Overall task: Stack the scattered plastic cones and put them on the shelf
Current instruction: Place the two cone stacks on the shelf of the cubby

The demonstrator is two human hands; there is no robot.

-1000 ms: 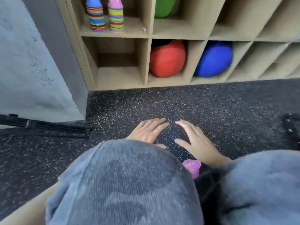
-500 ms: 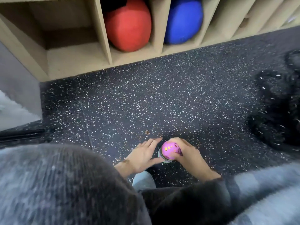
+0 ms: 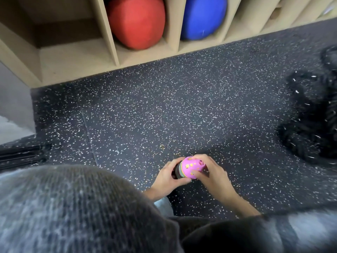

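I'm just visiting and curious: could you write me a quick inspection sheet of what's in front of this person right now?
Surface: dark speckled floor, with a seam running through it.
Job's things: stack of cones, pink cone outermost with coloured rims behind it, held above the floor.
Hands: left hand grips the stack's rim end; right hand grips the pink tip end.
Clutter: black fuzzy object at right, blurred; cannot tell what it is.
Cables: nothing seen; a dark strap-like thing lies at left.
Surroundings: wooden cubby shelf holding a red ball and a blue ball in neighbouring compartments; the compartment left of the red one shows nothing inside.
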